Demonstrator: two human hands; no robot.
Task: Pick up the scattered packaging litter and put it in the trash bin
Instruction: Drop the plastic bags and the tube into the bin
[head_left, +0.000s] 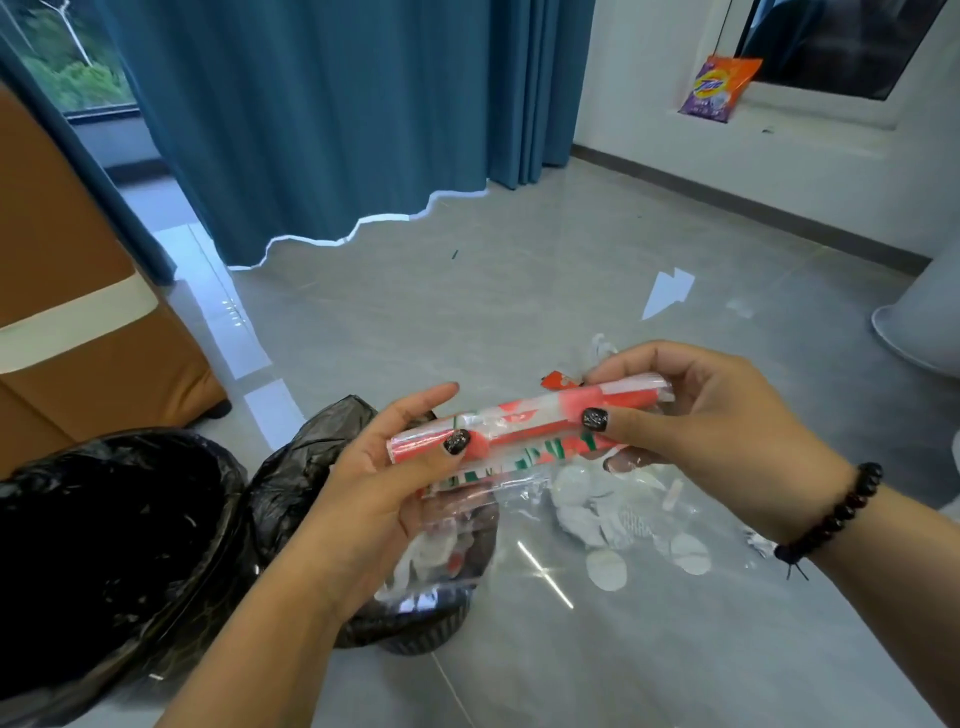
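at frame centre the left hand and right hand each pinched, thumb on top, a rolled red-and-white plastic wrapper (black-lined trash bin lower left).

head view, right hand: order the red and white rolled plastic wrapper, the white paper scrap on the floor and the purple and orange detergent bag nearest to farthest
1. Red and white rolled plastic wrapper: pinched in the right hand, left hand on its other end.
2. White paper scrap: on the grey floor beyond the hand.
3. Purple and orange detergent bag: on the far window ledge.
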